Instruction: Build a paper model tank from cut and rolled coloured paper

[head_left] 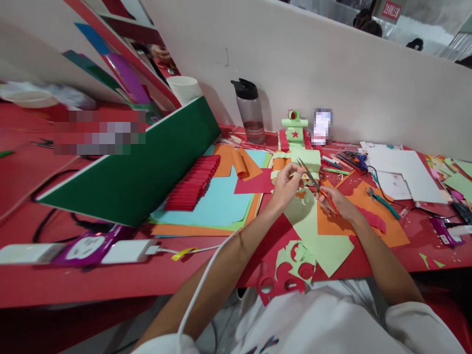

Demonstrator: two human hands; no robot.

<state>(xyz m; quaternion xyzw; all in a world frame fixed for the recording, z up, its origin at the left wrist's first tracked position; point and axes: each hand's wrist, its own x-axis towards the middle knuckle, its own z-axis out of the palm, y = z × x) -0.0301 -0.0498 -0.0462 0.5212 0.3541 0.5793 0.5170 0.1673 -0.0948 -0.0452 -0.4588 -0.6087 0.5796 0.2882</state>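
Observation:
My right hand (335,204) is closed around the handles of orange-handled scissors (309,172), whose blades are parted and point up and to the left. Just left of the blades, my left hand (287,184) is pinched, with thumb and fingertips together; whatever is between them is too small to make out. Beneath both hands lie pale green paper (306,216) and orange paper (332,222). Behind them stands a paper model (295,135) of green and red rolls with a red star. Green paper scrap with round holes (291,263) lies near the front edge.
A dark green board (147,162) leans at left beside red paper rolls (193,184) on stacked coloured sheets. At the back stand a water bottle (250,113) and a phone (322,127). Pliers (383,201) lie at right. A white cable (206,275) crosses my left arm.

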